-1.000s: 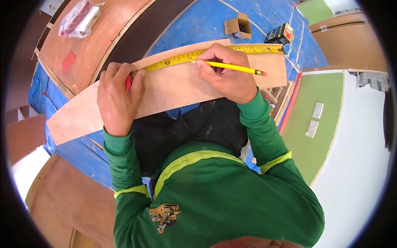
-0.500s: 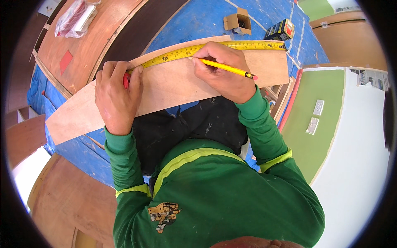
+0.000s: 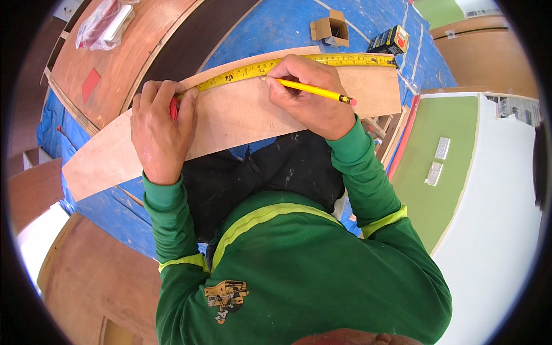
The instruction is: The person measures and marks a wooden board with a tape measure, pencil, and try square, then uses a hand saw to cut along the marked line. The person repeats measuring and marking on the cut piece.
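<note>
A pale plywood board [image 3: 230, 115] lies across my lap, its right end square and its left end narrowing. Along its far part stretches the yellow blade of a tape measure [image 3: 345, 60], hooked at the board's right end. My left hand [image 3: 163, 129] is closed around the tape measure's case, of which only a bit of red shows. In my right hand [image 3: 313, 98] is a yellow pencil [image 3: 316, 91], gripped near its point, with its pink eraser end toward the right. The pencil's tip is at the board just below the tape blade.
Blue sheeting [image 3: 276, 26] covers the floor. An open cardboard box [image 3: 330, 29] and a black-and-yellow box [image 3: 388, 41] stand beyond the board. At far left is a reddish wooden panel [image 3: 126, 63] bearing a plastic-wrapped bundle [image 3: 106, 24]. A green panel [image 3: 438, 126] with two white sockets is right.
Both hands, the board and the tape have shifted very slightly up in the picture. The right hand keeps the pencil by the tape's edge, and both grips are unchanged.
</note>
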`<action>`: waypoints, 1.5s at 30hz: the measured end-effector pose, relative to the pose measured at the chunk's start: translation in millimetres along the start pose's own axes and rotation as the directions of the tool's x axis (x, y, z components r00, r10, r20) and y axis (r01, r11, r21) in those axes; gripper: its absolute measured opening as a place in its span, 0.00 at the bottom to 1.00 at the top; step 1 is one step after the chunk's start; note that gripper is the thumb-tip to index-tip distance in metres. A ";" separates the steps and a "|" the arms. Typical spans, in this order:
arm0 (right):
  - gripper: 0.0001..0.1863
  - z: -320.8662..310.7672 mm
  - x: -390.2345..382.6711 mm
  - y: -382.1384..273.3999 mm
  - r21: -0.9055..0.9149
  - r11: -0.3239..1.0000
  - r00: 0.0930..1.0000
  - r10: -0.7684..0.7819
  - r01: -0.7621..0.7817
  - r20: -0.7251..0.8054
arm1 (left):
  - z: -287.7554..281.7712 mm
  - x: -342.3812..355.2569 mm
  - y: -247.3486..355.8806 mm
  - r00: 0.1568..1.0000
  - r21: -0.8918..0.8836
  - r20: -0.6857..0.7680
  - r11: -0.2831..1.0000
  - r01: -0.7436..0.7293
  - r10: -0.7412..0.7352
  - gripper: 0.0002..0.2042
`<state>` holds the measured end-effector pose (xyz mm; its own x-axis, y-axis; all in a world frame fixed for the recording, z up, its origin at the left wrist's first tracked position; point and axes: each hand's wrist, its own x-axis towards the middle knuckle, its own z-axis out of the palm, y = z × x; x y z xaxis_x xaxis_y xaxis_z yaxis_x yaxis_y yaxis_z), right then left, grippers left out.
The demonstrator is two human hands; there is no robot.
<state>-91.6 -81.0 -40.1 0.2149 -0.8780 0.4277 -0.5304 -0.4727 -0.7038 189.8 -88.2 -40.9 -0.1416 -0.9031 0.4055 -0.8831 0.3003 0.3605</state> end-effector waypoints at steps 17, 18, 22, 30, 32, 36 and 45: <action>0.10 0.7 3.7 -2.1 0.027 1.000 1.000 0.008 -0.008 -0.017 | -3.6 3.0 3.3 0.999 -0.036 0.036 0.999 0.024 -0.023 0.10; 0.10 1.1 4.5 -2.4 0.050 0.999 1.000 0.010 -0.009 -0.024 | -3.6 3.1 2.8 0.999 -0.034 0.034 0.999 0.025 -0.024 0.10; 0.10 0.1 2.6 -0.8 -0.009 1.000 1.000 0.006 -0.006 -0.011 | -3.5 2.7 3.1 0.999 -0.039 0.039 0.999 0.022 -0.021 0.10; 0.04 -8.8 -5.7 3.3 0.177 0.984 0.995 0.034 -0.017 -0.095 | -5.9 6.2 1.7 0.998 -0.119 0.056 0.992 0.031 -0.025 0.10; 0.06 -9.6 -13.5 -1.7 0.353 0.935 0.941 0.141 -0.024 -0.309 | -7.0 11.5 2.5 0.999 -0.194 0.037 0.981 0.023 -0.016 0.10; 0.12 -18.6 -24.2 -2.0 0.334 0.940 0.850 0.117 0.072 -0.514 | 11.0 36.3 14.8 0.995 -0.458 -0.077 0.889 0.023 -0.065 0.12; 0.30 -41.1 -43.8 -58.4 0.202 0.969 0.944 0.194 -0.142 -0.268 | 5.6 22.3 152.1 0.927 -0.926 0.373 -0.038 0.375 0.045 0.05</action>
<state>-103.7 -11.8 5.6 -0.1198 -0.9002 0.4187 -0.3785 -0.3485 -0.8575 49.8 -64.4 18.2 -0.3378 -0.9379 0.0785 0.3950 -0.0656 0.9163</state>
